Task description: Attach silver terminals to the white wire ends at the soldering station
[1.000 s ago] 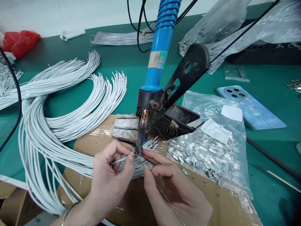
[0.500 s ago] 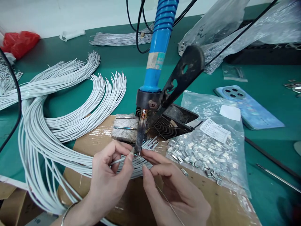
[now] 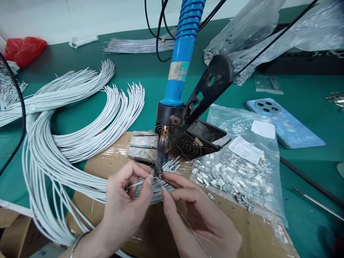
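Observation:
A blue-handled soldering iron (image 3: 180, 53) is fixed in a black stand (image 3: 206, 87), its tip pointing down between my hands. My left hand (image 3: 129, 200) pinches a white cable (image 3: 131, 186) close to its end, right at the tip. In my right hand (image 3: 199, 215) runs a thin strand of solder wire (image 3: 188, 224), its upper end reaching the tip. The right forefinger also lies near the cable's end; whether it touches a small part there is too small to tell. Beneath both hands lies a bundle of white cables (image 3: 94, 186) with stripped ends.
A plastic bag of small metal clips (image 3: 236, 175) lies to the right, with a phone (image 3: 287, 123) behind it. A grey block (image 3: 143, 150) sits left of the iron on cardboard (image 3: 107, 157). More cable bundles (image 3: 72, 84) curve across the green mat. Tweezers (image 3: 319, 204) are far right.
My hands stay at the iron's tip with almost no movement. The solder strand's end has shifted slightly there, and the whole view has moved a touch.

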Demonstrator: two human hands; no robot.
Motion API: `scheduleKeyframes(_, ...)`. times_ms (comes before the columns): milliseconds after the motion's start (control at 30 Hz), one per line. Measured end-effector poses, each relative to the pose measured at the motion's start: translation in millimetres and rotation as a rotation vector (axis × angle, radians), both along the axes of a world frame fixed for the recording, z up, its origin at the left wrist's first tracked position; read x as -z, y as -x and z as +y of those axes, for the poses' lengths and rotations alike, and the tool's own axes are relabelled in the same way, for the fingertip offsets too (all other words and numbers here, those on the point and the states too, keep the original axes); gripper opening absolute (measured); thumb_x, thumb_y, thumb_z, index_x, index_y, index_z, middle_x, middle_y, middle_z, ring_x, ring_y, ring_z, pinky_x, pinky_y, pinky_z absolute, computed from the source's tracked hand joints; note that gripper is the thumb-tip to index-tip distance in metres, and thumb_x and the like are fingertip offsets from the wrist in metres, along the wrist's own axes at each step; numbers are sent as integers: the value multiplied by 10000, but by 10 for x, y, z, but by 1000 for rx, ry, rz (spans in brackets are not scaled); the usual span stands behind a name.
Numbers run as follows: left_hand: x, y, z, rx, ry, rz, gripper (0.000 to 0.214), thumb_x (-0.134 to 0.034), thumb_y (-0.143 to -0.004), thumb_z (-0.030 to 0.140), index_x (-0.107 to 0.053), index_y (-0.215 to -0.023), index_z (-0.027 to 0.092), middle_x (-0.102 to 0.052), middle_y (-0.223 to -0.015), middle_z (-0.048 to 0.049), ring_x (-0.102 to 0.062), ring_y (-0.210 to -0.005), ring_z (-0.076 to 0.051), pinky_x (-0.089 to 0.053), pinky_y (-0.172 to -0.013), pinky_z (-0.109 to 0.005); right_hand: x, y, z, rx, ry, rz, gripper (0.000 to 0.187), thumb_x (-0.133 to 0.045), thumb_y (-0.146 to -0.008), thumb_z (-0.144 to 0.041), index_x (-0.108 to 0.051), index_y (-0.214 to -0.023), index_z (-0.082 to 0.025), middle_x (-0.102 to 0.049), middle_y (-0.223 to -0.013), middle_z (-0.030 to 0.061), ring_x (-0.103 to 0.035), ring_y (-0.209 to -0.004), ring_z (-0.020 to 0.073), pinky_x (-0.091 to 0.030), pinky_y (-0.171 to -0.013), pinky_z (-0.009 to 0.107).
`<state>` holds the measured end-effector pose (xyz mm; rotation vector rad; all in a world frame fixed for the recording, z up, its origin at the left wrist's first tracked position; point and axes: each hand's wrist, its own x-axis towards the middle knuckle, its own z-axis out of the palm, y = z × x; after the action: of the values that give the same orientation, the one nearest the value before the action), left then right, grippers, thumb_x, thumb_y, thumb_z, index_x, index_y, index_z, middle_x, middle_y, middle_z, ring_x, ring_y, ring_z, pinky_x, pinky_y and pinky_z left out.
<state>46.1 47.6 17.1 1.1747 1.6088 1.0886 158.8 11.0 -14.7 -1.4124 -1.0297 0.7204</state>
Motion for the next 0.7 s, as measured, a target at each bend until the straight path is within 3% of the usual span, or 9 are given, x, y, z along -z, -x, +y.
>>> scheduleKeyframes(567, 13, 0, -3, 4, -1, -15, 142, -755, -799, 192, -671, -685, 186, -750, -844, -24, -510, -542, -83, -292, -466, -198, 18, 4, -4, 7, -12, 29, 152, -786, -884, -144, -757, -772, -242, -844, -1059, 47, -805, -940, 185, -621, -877, 260)
scheduleKeyframes(700, 32, 11, -2, 35, -31, -8, 143, -748, -815, 178, -670, -696, 193, -752, -845, -35, -594, -612, -119, -328, -462, -194, 16, 10, -9, 19, -2, 22, 149, -795, -894, -157, -769, -774, -240, -845, -1062, 56, -799, -939, 188, -615, -882, 264)
